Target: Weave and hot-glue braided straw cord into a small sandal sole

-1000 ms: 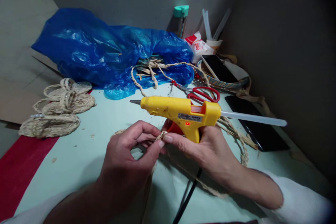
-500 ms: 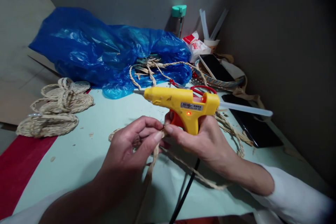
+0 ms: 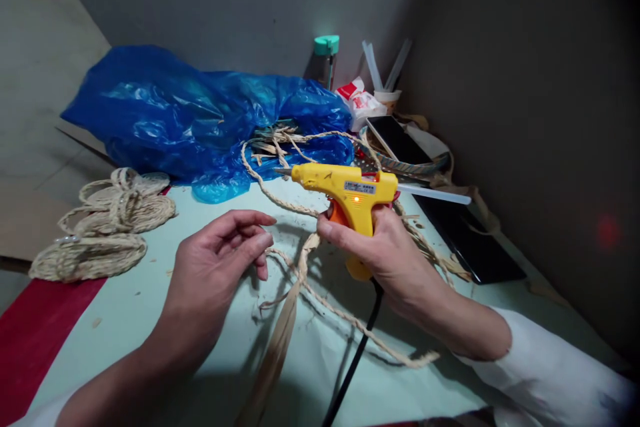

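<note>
My right hand (image 3: 395, 247) grips a yellow glue gun (image 3: 345, 187) by its handle, nozzle pointing left. A small light glows on the gun, and a clear glue stick (image 3: 435, 194) sticks out of its back. Just below the trigger hangs a raffia strand (image 3: 280, 340), twisted at its top; whether my right fingers also pinch it is hidden. My left hand (image 3: 213, 267) is held to the left of the strand, fingers loosely curved and apart, with nothing visible in them. A thin braided cord (image 3: 360, 327) crosses behind the strand, passing close to my left fingertips.
Woven straw slippers (image 3: 90, 257) lie at the left. Behind stands a blue plastic bag (image 3: 165, 113) with raffia at its mouth. To the right are a dark tablet-like slab (image 3: 465, 233), a phone (image 3: 400, 139) and a cup (image 3: 388, 100) of glue sticks. A black cable (image 3: 355, 353) runs toward me.
My left hand has let go of the raffia strand and moved left, away from my right hand. The glue gun stays in my right hand. The view has shifted slightly.
</note>
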The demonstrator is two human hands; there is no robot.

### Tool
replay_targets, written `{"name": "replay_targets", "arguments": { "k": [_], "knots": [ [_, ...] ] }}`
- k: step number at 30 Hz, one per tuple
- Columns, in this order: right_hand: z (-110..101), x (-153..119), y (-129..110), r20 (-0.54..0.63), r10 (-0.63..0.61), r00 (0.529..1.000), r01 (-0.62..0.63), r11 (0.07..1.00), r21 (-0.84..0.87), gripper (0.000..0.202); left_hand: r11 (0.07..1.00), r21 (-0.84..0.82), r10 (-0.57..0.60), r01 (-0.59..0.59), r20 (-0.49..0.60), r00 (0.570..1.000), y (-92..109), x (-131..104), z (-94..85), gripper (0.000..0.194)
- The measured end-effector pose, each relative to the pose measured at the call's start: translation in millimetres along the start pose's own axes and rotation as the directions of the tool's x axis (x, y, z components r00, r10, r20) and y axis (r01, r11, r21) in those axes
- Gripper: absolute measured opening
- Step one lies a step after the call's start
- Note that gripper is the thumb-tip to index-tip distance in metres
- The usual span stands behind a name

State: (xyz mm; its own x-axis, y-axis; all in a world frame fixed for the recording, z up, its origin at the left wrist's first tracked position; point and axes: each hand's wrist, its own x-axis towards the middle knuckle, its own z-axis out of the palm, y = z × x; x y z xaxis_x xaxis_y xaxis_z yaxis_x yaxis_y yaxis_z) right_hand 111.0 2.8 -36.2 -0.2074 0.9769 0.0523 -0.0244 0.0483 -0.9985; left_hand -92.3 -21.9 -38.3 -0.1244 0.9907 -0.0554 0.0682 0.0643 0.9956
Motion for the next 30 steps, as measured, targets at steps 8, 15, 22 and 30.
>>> {"name": "replay_targets", "arguments": {
  "k": [8, 15, 22, 30],
  "knots": [
    [4, -4, -12, 0.118, -0.019, 0.993, 0.01, 0.997, 0.082, 0.009, 0.989, -0.067, -0.114, 0.135, 0.251, 0.961, 5, -5, 11.8, 0.022],
    [10, -6, -13, 0.21, 0.02, 0.977, -0.052, 0.988, 0.146, 0.007, 0.912, -0.251, -0.193, 0.325, 0.435, 0.879, 2, -5, 13.9, 0.02],
    [8, -10, -12, 0.173, -0.058, 0.983, 0.033, 0.989, 0.146, 0.017, 0.917, -0.251, -0.197, 0.311, 0.393, 0.898, 4, -6, 13.3, 0.023],
    [16, -18, -6, 0.111, -0.188, 0.976, 0.189, 0.982, 0.008, 0.013, 0.976, -0.104, -0.164, 0.191, 0.223, 0.961, 10, -11, 11.5, 0.023]
  ]
}}
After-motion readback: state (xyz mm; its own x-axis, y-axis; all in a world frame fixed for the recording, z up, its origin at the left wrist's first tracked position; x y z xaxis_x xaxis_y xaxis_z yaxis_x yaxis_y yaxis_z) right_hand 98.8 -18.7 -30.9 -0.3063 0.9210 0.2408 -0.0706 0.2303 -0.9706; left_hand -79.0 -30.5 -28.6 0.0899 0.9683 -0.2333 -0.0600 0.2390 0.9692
